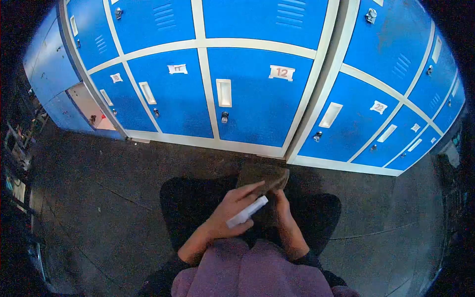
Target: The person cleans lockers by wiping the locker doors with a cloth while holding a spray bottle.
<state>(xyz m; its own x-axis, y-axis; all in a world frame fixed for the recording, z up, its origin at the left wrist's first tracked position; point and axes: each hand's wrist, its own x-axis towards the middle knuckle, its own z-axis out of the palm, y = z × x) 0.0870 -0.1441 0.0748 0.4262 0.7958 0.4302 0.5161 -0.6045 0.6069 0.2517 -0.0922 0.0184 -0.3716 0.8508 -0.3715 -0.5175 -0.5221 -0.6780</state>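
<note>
My left hand (230,210) is closed around a slim white rectangular object (247,212), which slants up to the right between thumb and fingers. Its fingertips also reach the near edge of a dull brown item (262,177) above my lap. That item has a paler right edge, and dim light hides what kind it is. Gripping it from below at its right side is my right hand (283,210), with the fingers partly hidden. My dark-clothed legs (180,205) are spread on both sides, and a purple top (247,272) covers my torso.
A row of blue numbered lockers (262,99) with white frames stands in front, doors closed. At the far left, an open compartment (91,106) has small items inside. Dark floor (118,198) lies around me. Cluttered, dim objects line the left edge.
</note>
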